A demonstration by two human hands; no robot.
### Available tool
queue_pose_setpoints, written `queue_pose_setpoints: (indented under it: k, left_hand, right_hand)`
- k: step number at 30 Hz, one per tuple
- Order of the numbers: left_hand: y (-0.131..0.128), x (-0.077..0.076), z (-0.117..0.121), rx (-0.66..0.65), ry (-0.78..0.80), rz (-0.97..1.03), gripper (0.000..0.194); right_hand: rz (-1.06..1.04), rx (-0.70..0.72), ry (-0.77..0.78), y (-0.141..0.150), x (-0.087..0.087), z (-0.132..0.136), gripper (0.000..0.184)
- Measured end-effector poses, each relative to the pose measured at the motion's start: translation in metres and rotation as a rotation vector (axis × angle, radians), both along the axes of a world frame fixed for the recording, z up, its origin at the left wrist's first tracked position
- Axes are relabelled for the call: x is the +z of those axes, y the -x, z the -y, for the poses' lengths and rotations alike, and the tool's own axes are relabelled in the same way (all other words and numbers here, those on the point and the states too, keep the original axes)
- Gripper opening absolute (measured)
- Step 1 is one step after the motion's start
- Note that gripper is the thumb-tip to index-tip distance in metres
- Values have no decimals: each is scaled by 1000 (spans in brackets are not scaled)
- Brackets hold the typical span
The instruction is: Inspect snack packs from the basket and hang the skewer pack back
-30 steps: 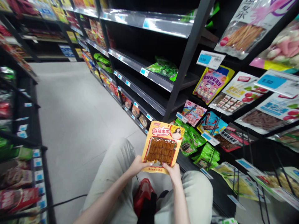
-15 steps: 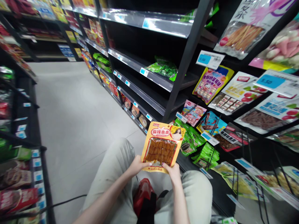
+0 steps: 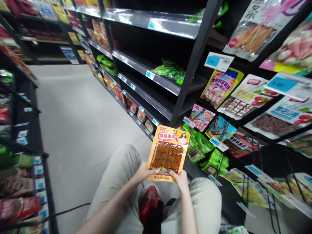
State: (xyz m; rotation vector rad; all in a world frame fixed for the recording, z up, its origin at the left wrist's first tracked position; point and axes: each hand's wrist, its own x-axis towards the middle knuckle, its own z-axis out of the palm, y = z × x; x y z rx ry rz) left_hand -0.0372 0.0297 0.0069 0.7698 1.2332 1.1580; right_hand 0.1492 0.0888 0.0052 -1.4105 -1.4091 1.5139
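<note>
A yellow snack packet (image 3: 168,151) with red lettering and a window of brown pieces stands upright in front of me, over my knees. My left hand (image 3: 142,174) pinches its lower left corner. My right hand (image 3: 180,179) grips its lower right edge, thumb on the front. Both hands are closed on the packet. Green snack packs (image 3: 209,156) hang on pegs just right of it.
Dark shelving (image 3: 170,87) with blue price tags runs along the right, with hanging snack bags (image 3: 221,86) on pegs nearest me. Another shelf of goods (image 3: 19,182) lines the left. A grey floor aisle (image 3: 78,123) stretches ahead. A red and black object (image 3: 151,204) sits between my legs.
The packet has tipped very slightly upward and left in my hands; otherwise nothing has visibly moved.
</note>
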Motion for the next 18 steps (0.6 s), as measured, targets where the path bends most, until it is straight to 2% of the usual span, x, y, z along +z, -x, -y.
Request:
queue_pose_setpoints:
  k: [6,18]
  left_hand:
    - [0,-7,-1,2,15,-11,43]
    - [0,0,-1,6,30,-12,41]
  right_hand:
    - [4,-1,2,0,1,0,30]
    - [-49,-13,30,2,6,2,30]
